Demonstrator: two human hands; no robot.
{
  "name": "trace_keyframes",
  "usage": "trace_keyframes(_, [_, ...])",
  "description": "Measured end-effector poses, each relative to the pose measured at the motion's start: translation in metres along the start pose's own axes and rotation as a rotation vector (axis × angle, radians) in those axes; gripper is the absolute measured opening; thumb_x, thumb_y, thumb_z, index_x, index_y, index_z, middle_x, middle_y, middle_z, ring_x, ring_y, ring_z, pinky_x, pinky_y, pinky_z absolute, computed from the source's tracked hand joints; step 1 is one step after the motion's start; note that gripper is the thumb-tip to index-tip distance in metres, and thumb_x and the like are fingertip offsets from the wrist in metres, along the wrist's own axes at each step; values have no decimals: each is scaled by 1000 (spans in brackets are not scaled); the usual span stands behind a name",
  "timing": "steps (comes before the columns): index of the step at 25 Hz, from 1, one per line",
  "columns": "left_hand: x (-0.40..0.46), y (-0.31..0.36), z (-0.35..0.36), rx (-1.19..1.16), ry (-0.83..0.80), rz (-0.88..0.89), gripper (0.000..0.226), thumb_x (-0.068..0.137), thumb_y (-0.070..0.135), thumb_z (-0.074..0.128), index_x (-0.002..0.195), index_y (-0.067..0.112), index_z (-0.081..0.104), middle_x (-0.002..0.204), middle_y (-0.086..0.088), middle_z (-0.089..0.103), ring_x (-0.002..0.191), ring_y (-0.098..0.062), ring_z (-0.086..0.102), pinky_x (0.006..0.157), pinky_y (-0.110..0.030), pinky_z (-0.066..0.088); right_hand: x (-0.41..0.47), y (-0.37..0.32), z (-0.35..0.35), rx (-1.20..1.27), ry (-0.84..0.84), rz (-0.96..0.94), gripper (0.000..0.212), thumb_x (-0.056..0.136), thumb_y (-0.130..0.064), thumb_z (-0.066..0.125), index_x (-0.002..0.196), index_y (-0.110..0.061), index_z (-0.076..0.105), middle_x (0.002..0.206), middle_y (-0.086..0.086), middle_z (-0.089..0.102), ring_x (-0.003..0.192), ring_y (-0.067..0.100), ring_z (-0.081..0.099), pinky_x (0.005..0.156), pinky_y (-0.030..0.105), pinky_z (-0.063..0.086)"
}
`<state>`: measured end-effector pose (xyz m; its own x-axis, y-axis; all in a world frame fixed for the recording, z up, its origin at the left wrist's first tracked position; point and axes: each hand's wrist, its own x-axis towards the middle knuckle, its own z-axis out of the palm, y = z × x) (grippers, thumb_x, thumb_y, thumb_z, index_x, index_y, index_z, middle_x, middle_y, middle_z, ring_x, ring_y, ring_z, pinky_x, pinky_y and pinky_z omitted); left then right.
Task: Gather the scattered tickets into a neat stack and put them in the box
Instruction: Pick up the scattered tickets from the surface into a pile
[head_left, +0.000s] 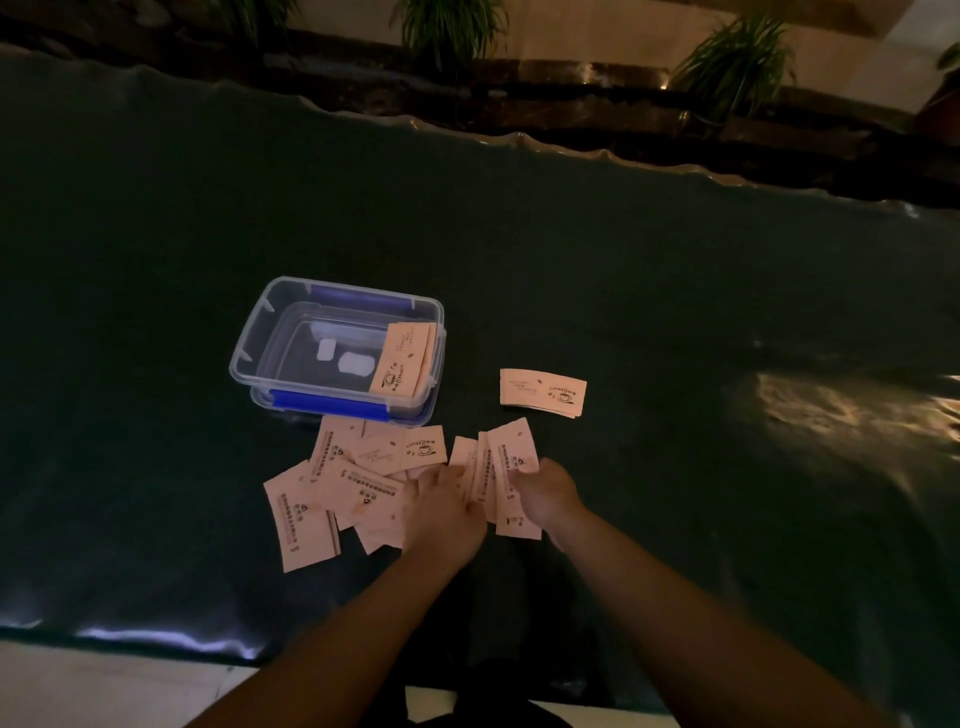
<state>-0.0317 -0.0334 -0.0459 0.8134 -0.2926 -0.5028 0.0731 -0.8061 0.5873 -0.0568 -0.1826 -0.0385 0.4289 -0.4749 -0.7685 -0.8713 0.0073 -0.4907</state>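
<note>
Several pale pink tickets (332, 486) lie scattered and overlapping just in front of a clear plastic box (249, 343) with blue latches. A small stack of tickets (402, 358) leans inside the box against its right wall. My right hand (545, 493) grips a loose bunch of tickets (506, 462) held on edge. My left hand (441, 512) presses against that bunch from the left, its fingers also over the scattered pile. A separate small stack of tickets (543, 392) lies flat to the right of the box.
A dark green cloth (675, 312) covers the table. Its far edge is wavy, with potted plants (737, 62) beyond. The near edge runs along the bottom left, over a pale floor.
</note>
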Motion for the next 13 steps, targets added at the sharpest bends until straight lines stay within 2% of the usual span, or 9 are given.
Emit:
trace_keyframes(3, [-1, 7, 5, -45, -35, -1, 41, 100, 24, 56, 140, 19, 57, 140, -3, 58, 135, -22, 49, 115, -40, 35, -1, 1, 9, 12, 41, -36, 32, 105, -25, 61, 136, -15, 61, 136, 10, 69, 96, 20, 65, 60, 28, 49])
trace_keyframes(5, [-1, 12, 10, 42, -48, 30, 30, 102, 26, 51, 128, 20, 64, 128, -1, 66, 124, -21, 56, 113, -41, 37, -3, 2, 13, 23, 70, -43, 31, 104, -23, 63, 134, -16, 62, 138, 9, 69, 96, 18, 64, 61, 27, 49])
trace_keyframes(7, [0, 15, 12, 196, -78, 78, 29, 102, 29, 49, 123, 21, 66, 128, -1, 67, 121, -21, 57, 114, -44, 37, -6, 5, 18, 21, 82, -51, 31, 103, -22, 63, 133, -18, 63, 140, 7, 68, 94, 14, 61, 57, 24, 46])
trace_keyframes(9, [1, 16, 13, 221, -121, 87, 25, 103, 30, 50, 119, 21, 67, 129, -2, 66, 121, -20, 57, 113, -45, 38, -9, 8, 24, 4, 79, -73, 31, 103, -25, 63, 134, -18, 63, 140, 7, 68, 99, 16, 63, 58, 23, 47])
trace_keyframes(11, [-1, 18, 12, 54, -145, 42, 22, 103, 27, 53, 119, 22, 67, 129, -2, 66, 117, -17, 59, 108, -42, 44, -11, 12, 28, 8, 99, -80, 34, 103, -24, 62, 136, -16, 61, 142, 9, 67, 111, 22, 67, 62, 25, 50])
trace_keyframes(13, [-8, 20, 9, -202, -172, -43, 28, 102, 23, 57, 129, 23, 63, 131, -2, 64, 106, -10, 61, 90, -29, 50, -13, 13, 28, 37, 124, -42, 37, 102, -21, 64, 139, -15, 56, 144, 11, 64, 118, 26, 66, 60, 27, 50])
